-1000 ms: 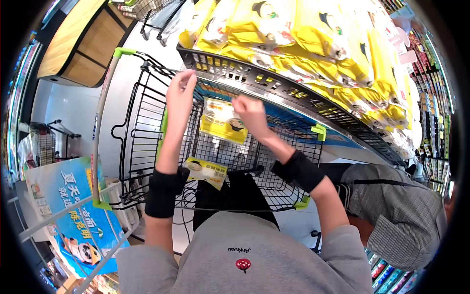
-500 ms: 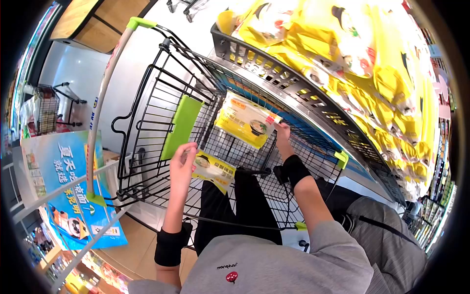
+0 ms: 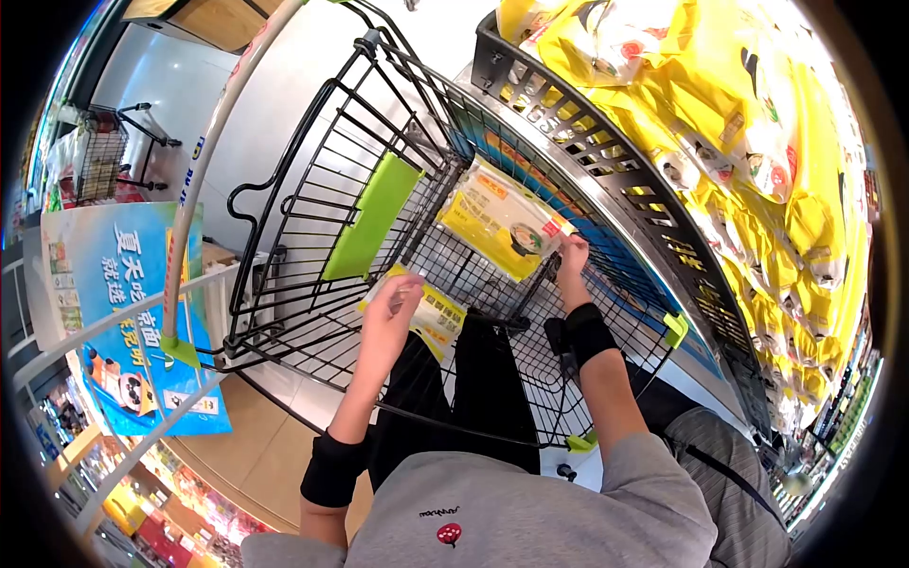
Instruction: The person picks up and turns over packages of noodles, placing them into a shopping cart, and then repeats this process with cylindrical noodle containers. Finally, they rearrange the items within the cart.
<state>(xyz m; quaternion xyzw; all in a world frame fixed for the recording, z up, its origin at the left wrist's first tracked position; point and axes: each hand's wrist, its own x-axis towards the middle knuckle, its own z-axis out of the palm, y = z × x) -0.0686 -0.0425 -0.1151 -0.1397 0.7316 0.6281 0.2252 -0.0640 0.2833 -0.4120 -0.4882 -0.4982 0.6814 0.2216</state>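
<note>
My right hand [image 3: 572,257] pinches the right end of a yellow-and-white noodle packet [image 3: 497,216] with a bowl pictured on it, inside the black wire shopping cart [image 3: 308,204]. A second yellow noodle packet [image 3: 437,317] lies nearer to me in the cart, just above my legs. Over its left end hovers my left hand [image 3: 393,308], fingers loosely bent and apart, holding nothing visible. That hand hides part of the nearer packet.
A black crate [image 3: 606,142] heaped with yellow bags [image 3: 720,142] stands along the cart's right side. To the left are a blue poster [image 3: 142,322] and a metal rail [image 3: 123,317]. Another cart [image 3: 102,156] stands further back. A grey bag or garment [image 3: 724,488] is at lower right.
My view has shifted, so the cart sits further right and higher. My left hand has come off the nearer packet's left end and moved over it; my right hand keeps the far packet's end.
</note>
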